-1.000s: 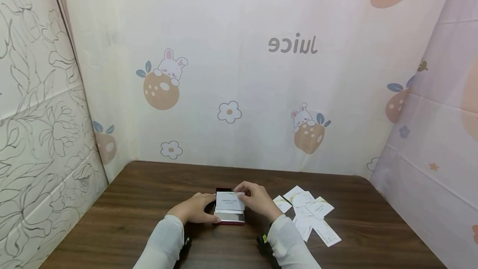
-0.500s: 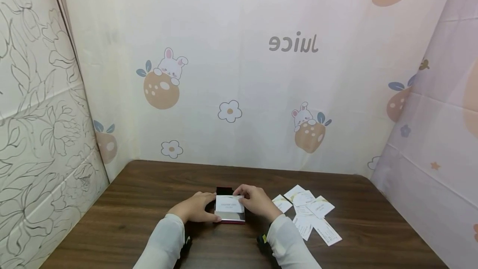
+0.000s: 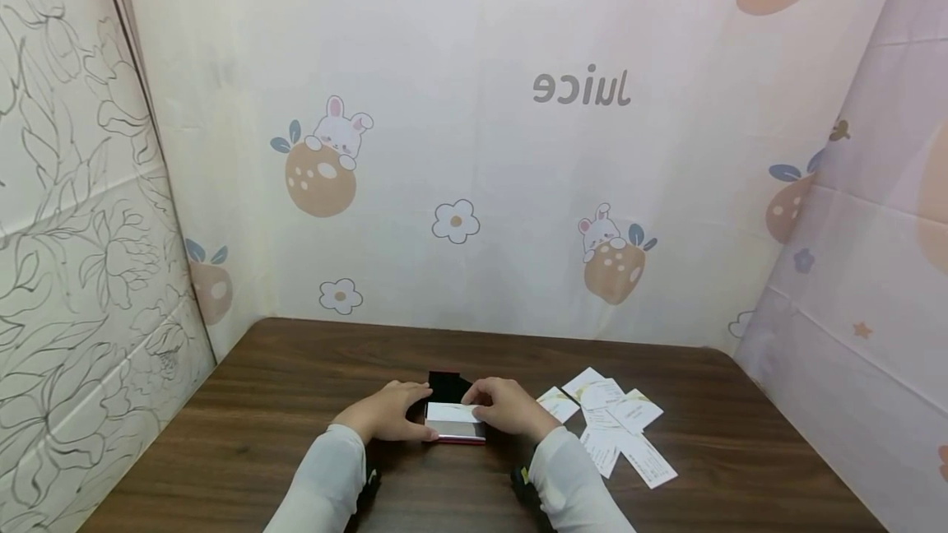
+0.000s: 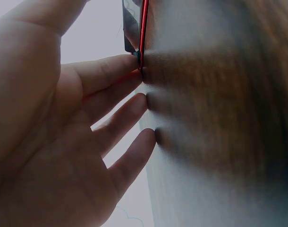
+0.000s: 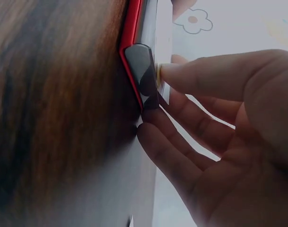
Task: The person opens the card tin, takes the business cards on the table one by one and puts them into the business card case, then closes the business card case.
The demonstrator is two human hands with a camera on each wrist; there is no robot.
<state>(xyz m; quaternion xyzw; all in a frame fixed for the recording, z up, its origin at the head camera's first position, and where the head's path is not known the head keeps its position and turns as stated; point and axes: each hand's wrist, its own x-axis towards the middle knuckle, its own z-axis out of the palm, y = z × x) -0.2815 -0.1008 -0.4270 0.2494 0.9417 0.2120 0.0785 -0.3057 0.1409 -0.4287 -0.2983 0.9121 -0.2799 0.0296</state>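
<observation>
An open business card case [image 3: 457,431] with a silvery front and red underside lies on the table in front of the person. Its black part [image 3: 446,389] shows at the back. The left hand [image 3: 387,413] steadies the left side, thumb at the front corner and fingers farther back; the left wrist view has fingertips against the case's red edge [image 4: 143,33]. From the right, the right hand [image 3: 511,408] pinches a white business card [image 3: 447,412] by its right edge, thumb on its face in the right wrist view. The card stands tilted at the case opening.
Several white business cards [image 3: 609,414] lie overlapping on the brown wooden table [image 3: 259,410] to the right of the right hand. Patterned cloth [image 3: 474,155] hangs behind the table and along both sides.
The right hand has brought the card down toward the person and tilted it, uncovering more of the black part behind. The left hand keeps its place on the case.
</observation>
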